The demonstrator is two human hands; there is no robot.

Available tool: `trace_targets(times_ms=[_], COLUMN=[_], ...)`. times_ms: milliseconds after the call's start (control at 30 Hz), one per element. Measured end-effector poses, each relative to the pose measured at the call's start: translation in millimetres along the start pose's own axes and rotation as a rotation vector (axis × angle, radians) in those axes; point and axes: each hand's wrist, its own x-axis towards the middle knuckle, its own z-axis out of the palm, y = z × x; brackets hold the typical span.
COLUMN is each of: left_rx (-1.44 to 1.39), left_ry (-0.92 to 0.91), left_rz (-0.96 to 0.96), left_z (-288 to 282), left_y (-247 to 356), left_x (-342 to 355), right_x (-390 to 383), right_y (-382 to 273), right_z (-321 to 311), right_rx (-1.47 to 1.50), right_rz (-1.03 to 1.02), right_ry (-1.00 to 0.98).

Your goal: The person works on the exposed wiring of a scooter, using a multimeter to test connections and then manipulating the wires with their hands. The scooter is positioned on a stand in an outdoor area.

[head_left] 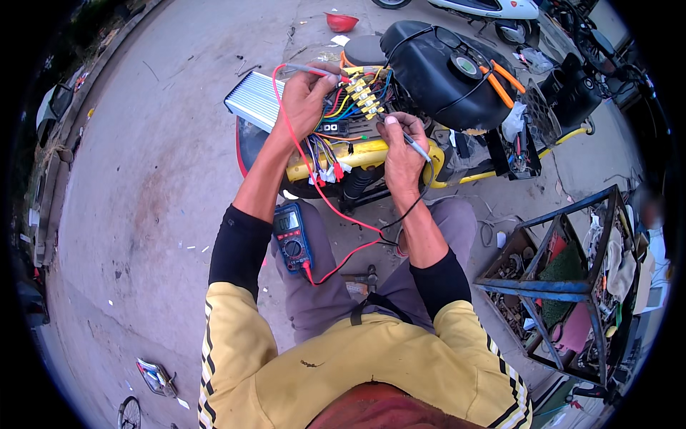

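My left hand (306, 100) is closed on a red-leaded multimeter probe (304, 69), its tip toward the upper end of a yellow terminal block (365, 99). In my right hand (405, 151) is a second probe (416, 147) with a black lead, pointing at the block's lower end; whether either tip touches metal I cannot tell. A blue digital multimeter (291, 239) rests on my left thigh, the red lead (336, 266) running from it. Coloured wires (341, 107) run between the block and the silver finned controller box (255, 99) beside my left hand.
The yellow vehicle frame (371, 154) holds a black seat (446, 75) with orange-handled pliers (500, 82) on top. White and red connectors (333, 172) hang off the near side. At right stands a metal tool rack (554, 286); a red bowl-like object (341, 22) lies at the back.
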Motion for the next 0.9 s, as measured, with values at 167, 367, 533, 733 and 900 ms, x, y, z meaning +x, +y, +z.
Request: trace_targets(times_ms=[167, 367, 533, 733, 900], left_rx=[-0.02, 0.009, -0.008, -0.029, 0.054], left_ry=[0.004, 0.027, 0.025, 0.025, 0.042], left_rz=[-0.014, -0.001, 0.024, 0.054, 0.148], left_z=[3.1, 4.5, 4.8, 1.2, 3.2], left_y=[-1.7, -5.0, -3.8, -8.9, -18.4], left_x=[1.2, 0.1, -1.3, 0.5, 0.4], right_x=[-0.1, -1.1, -2.7, 0.3, 2.0], right_y=[-1.9, -1.1, -3.7, 0.7, 5.7], right_z=[2.4, 4.2, 8.2, 8.0, 6.0], right_rx=[-0.009, 0.014, -0.035, -0.136, -0.091], right_rz=[-0.004, -0.014, -0.04, -0.063, -0.051], right_ry=[0.03, 0.048, 0.053, 0.059, 0.054])
